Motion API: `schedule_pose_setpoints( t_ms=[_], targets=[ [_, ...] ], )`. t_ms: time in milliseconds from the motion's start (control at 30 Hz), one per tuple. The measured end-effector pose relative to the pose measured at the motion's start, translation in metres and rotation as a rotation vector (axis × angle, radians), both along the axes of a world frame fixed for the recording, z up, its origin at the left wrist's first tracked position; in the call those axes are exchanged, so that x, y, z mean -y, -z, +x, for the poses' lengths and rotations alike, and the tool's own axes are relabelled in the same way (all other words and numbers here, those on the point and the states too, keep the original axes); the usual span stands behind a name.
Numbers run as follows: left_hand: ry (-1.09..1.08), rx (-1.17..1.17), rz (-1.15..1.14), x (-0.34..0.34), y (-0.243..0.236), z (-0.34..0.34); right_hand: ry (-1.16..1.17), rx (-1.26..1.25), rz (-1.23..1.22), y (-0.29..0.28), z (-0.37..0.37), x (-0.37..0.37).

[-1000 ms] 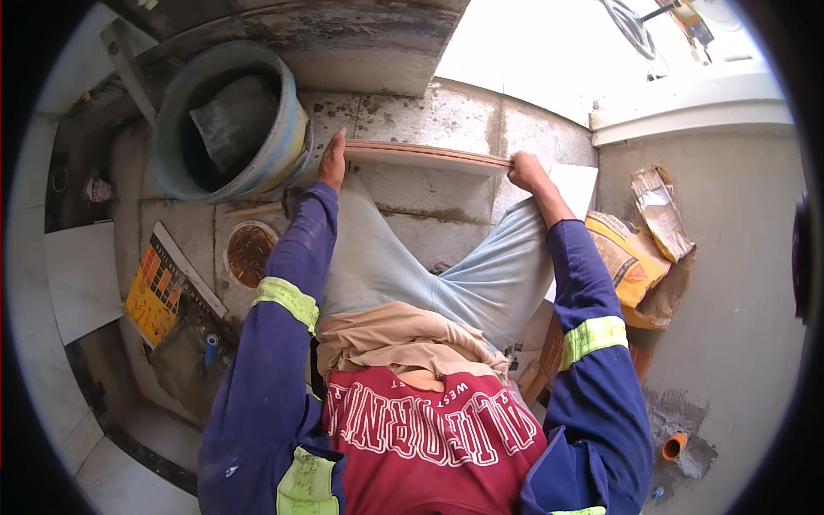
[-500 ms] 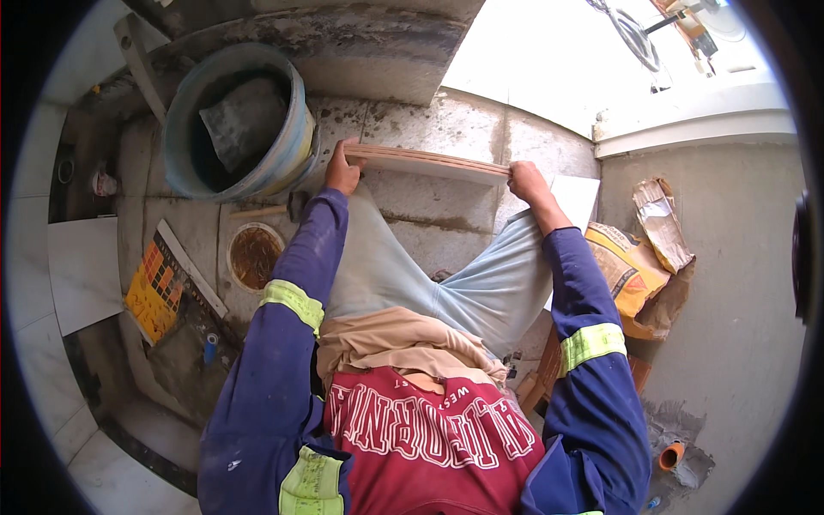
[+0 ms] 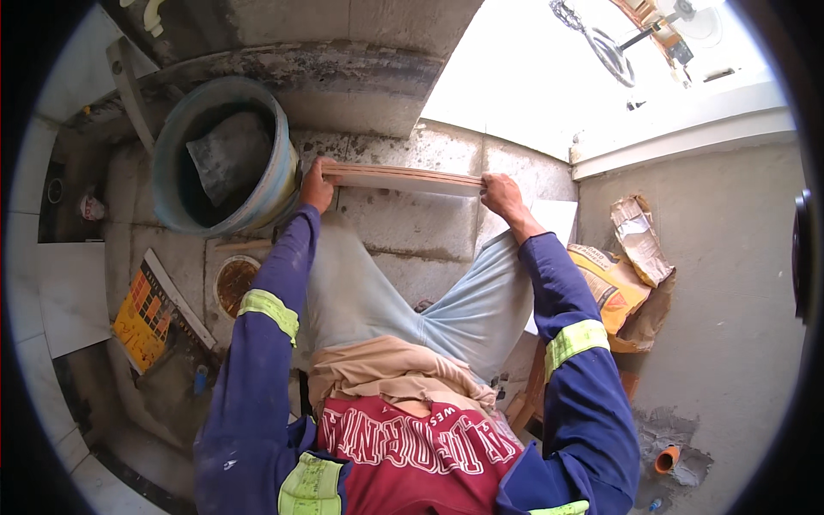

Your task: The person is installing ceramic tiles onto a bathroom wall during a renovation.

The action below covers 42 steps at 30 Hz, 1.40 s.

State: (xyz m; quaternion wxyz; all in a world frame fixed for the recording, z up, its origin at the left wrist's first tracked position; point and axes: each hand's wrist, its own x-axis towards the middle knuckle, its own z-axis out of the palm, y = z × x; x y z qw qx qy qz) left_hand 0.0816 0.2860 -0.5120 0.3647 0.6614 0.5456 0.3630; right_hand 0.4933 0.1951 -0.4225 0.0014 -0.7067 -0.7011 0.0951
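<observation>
Both the left hand [image 3: 318, 184] and the right hand [image 3: 502, 196] pinch a stack of tiles [image 3: 403, 178] by its ends, edge up, beyond the knees [image 3: 330, 245]. It is gripped, not yet released; floor [image 3: 403, 225] contact I cannot tell. A bucket [image 3: 286, 176] stands near the left hand.

One head-worn fisheye looks down over the lap [image 3: 371, 296].

Reddish-striped tile edges [image 3: 403, 175], navy sleeves [image 3: 562, 287], lime-yellow bands [image 3: 576, 345]
</observation>
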Motion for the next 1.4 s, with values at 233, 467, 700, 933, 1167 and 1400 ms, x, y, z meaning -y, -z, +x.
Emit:
schedule_pose_setpoints(
  t_ms=[233,467,700,933,1167,1400],
  targets=[
    [-0.034,0.076,0.034,-0.059,-0.007,0.013,0.099,0.008,-0.015,-0.003,-0.002,-0.068],
    [-0.026,0.075,-0.001,-0.094,0.013,0.020,0.137,-0.060,0.002,0.012,0.002,-0.089],
    [-0.058,0.091,-0.031,-0.118,0.041,0.023,0.169,-0.118,0.106,0.012,0.008,-0.105],
    [-0.061,0.186,-0.038,-0.132,0.049,0.011,0.272,-0.317,0.237,0.014,-0.007,-0.093],
    [-0.042,0.027,0.002,-0.122,0.030,0.023,0.309,-0.310,0.297,0.025,0.002,-0.091],
    [-0.147,0.149,0.047,-0.134,0.044,0.018,0.433,-0.400,0.322,0.039,0.000,-0.105]
  ],
)
